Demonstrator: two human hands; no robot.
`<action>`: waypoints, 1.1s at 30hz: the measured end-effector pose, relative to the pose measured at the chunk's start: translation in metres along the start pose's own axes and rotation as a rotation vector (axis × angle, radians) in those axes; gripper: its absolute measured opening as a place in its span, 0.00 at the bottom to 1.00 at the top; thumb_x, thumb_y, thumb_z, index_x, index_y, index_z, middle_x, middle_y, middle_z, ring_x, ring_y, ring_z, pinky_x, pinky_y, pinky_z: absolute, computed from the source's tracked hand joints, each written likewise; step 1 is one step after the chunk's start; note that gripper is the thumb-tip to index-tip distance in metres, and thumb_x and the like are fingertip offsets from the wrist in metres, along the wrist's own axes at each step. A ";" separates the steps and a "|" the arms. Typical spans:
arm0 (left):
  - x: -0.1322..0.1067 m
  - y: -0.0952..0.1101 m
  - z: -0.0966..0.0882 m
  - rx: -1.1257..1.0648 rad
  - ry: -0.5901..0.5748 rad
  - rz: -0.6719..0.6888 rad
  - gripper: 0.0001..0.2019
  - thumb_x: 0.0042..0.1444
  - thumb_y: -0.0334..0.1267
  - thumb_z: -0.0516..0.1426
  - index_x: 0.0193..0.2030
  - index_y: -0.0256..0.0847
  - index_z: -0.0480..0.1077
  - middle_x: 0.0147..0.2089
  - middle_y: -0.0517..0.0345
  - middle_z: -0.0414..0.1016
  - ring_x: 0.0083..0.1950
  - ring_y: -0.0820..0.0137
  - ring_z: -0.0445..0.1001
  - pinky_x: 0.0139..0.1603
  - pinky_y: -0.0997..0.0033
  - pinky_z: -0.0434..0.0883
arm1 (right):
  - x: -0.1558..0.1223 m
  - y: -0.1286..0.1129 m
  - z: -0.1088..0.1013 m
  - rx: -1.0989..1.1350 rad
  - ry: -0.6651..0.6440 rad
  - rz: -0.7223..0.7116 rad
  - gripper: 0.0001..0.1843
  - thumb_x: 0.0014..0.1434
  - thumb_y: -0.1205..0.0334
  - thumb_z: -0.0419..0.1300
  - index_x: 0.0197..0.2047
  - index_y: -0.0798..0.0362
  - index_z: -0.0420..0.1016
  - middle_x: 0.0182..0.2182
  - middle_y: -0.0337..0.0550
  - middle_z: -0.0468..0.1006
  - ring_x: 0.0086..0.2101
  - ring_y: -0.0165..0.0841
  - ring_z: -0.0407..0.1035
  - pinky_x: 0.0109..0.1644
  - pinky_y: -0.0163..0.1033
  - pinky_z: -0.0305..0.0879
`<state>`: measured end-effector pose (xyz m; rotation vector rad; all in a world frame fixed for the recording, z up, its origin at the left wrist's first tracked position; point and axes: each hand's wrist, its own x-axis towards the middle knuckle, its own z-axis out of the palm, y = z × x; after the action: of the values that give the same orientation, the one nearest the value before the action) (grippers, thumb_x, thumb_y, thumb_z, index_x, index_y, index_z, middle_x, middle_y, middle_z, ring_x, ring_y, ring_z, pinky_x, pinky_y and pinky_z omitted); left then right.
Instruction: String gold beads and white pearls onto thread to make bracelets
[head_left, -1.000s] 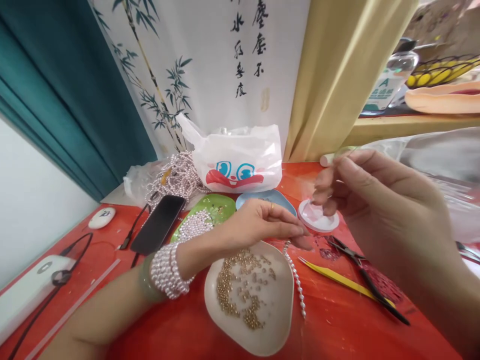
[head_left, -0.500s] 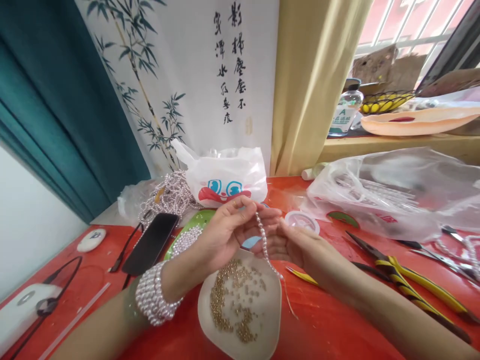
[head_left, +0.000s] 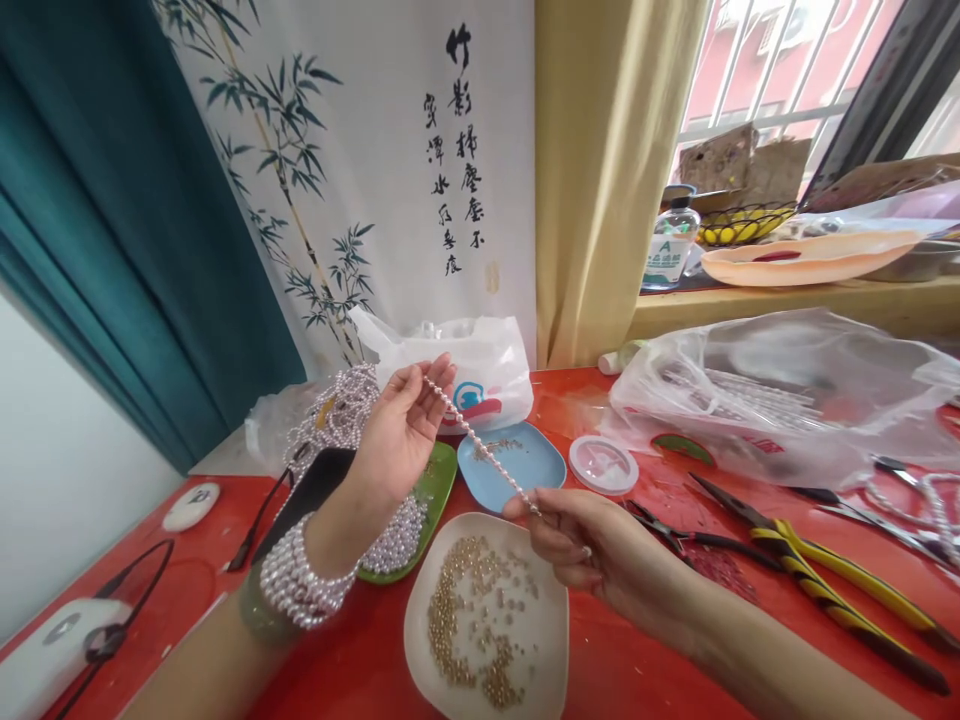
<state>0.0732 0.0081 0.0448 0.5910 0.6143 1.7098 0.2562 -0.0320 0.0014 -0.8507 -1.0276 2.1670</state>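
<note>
A short strand of pale pearl beads [head_left: 480,447] is stretched at a slant between my two hands. My left hand [head_left: 401,430], raised above the green dish [head_left: 439,478], pinches the strand's upper end. My right hand [head_left: 581,545] pinches its lower end just above the white dish [head_left: 525,660] of small gold beads. A wrap of pearl bracelets [head_left: 300,580] and a green bangle sit on my left wrist. The blue dish [head_left: 525,462] lies behind the strand.
On the red table lie a black phone [head_left: 311,480], a heap of pearl strands [head_left: 341,410], a white printed bag [head_left: 480,375], a round clear lid [head_left: 602,464], yellow-handled pliers [head_left: 825,585], small black pliers [head_left: 675,530] and a large clear plastic bag [head_left: 787,400]. A white device with a cable [head_left: 56,650] is at the left.
Both hands came together over the white dish, took up the pearl strand, then drew apart: the left rose, the right went low, pulling the strand taut.
</note>
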 end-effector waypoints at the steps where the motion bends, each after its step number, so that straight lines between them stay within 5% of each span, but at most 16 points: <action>1: 0.000 0.001 0.000 0.002 0.006 0.000 0.11 0.58 0.25 0.48 0.28 0.34 0.68 0.34 0.52 0.77 0.38 0.71 0.76 0.36 0.78 0.73 | 0.000 0.000 0.000 -0.011 0.006 -0.003 0.14 0.57 0.61 0.50 0.32 0.61 0.72 0.16 0.29 0.46 0.17 0.22 0.34 0.18 0.29 0.32; 15: 0.003 -0.002 -0.004 0.017 0.013 -0.029 0.12 0.58 0.26 0.48 0.28 0.35 0.69 0.35 0.53 0.77 0.37 0.72 0.76 0.35 0.80 0.73 | -0.003 -0.002 0.003 -0.256 0.087 -0.109 0.13 0.53 0.61 0.46 0.25 0.57 0.67 0.16 0.28 0.42 0.18 0.24 0.33 0.20 0.34 0.30; 21: 0.001 -0.008 -0.004 -0.009 0.013 -0.055 0.11 0.57 0.25 0.49 0.27 0.33 0.69 0.34 0.52 0.77 0.35 0.73 0.76 0.37 0.79 0.73 | 0.000 -0.001 0.002 -0.280 0.028 -0.181 0.11 0.50 0.67 0.43 0.17 0.54 0.56 0.16 0.33 0.55 0.18 0.24 0.44 0.23 0.34 0.40; 26: 0.001 -0.012 -0.006 0.015 0.021 -0.064 0.11 0.57 0.25 0.50 0.27 0.32 0.70 0.35 0.50 0.77 0.35 0.72 0.76 0.34 0.79 0.74 | 0.001 -0.002 -0.003 -0.275 0.082 -0.151 0.08 0.47 0.65 0.45 0.22 0.54 0.62 0.16 0.28 0.43 0.18 0.25 0.34 0.21 0.35 0.31; 33: 0.004 -0.013 -0.006 0.024 0.018 -0.078 0.09 0.56 0.25 0.51 0.28 0.33 0.70 0.33 0.52 0.77 0.34 0.73 0.76 0.34 0.80 0.74 | 0.002 0.000 -0.007 -0.376 0.185 -0.238 0.13 0.51 0.60 0.45 0.19 0.54 0.60 0.15 0.29 0.44 0.18 0.25 0.36 0.21 0.35 0.33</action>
<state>0.0781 0.0138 0.0316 0.5624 0.6632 1.6384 0.2604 -0.0279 -0.0028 -1.0179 -1.3860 1.6898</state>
